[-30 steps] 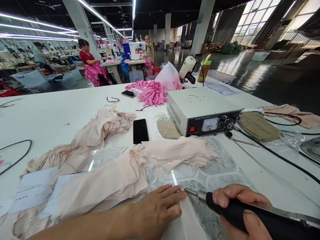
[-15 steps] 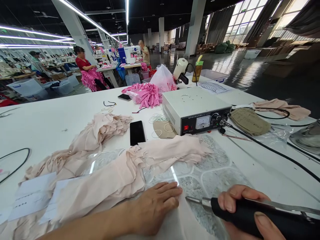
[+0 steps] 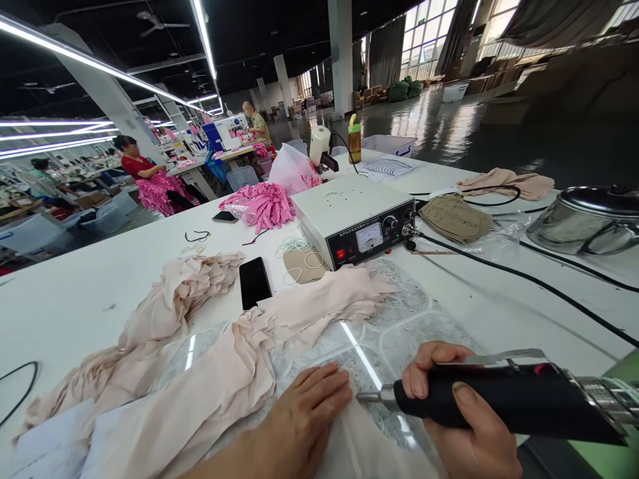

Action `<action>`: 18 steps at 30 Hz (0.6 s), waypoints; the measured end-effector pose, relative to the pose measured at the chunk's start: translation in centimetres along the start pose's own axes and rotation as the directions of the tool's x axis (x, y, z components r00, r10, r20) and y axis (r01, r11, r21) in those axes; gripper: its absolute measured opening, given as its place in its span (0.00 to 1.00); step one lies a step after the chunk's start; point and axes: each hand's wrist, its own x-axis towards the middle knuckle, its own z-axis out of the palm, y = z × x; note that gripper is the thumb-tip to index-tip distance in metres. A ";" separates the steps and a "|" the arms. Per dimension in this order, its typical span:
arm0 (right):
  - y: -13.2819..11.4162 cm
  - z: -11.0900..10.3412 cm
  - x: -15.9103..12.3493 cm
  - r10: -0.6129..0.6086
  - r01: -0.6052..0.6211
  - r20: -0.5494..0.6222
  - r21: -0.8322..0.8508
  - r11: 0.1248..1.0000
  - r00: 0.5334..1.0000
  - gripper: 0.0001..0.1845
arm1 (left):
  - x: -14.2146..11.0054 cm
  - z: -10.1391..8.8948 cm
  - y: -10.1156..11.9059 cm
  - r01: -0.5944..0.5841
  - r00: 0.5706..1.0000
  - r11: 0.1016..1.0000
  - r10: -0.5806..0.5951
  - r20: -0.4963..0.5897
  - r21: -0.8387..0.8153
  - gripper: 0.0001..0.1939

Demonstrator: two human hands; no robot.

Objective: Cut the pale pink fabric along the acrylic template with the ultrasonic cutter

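Note:
My left hand lies flat, fingers stretched out, on a pale beige piece of fabric near the front of the table. In my right hand is a black-handled ultrasonic cutter, its thin metal tip pointing left. That tip is close beside my left fingertips, at the fabric's edge; whether it touches the cloth I cannot tell. Beneath lies a clear sheet over a grey patterned surface. Stacks of cut beige fabric spread to the left of my hand, with another stack just beyond it.
A grey control box stands behind, with a black cable running across the right side. Nearby are a phone, pink strips, brown pattern pieces and a shiny lidded pot. A person in red sits beyond the table.
The view has turned to the right and tilted. The cutter's tip has moved down along the fabric's edge toward me, and its handle has swung round, showing more of its rear end.

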 end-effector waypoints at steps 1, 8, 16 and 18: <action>-0.1 0.1 0.1 -0.002 0.002 0.009 -0.004 1.000 1.000 0.08 | 0.0 0.1 0.0 0.000 1.000 1.000 0.000 -0.003 0.007 0.27; -0.2 0.3 0.3 -0.047 0.047 0.026 0.006 0.999 0.999 0.08 | -0.2 1.4 -0.7 -0.019 0.999 0.996 0.021 -0.029 0.082 0.24; -0.4 0.1 0.2 -0.044 0.045 0.042 -0.029 0.999 0.998 0.09 | -0.1 1.1 -0.5 -0.036 0.999 0.993 0.037 -0.009 0.112 0.22; -0.4 -0.1 0.2 -0.045 0.047 0.046 -0.042 0.998 0.998 0.09 | -0.1 0.9 -0.3 -0.036 0.999 0.994 0.038 -0.017 0.106 0.21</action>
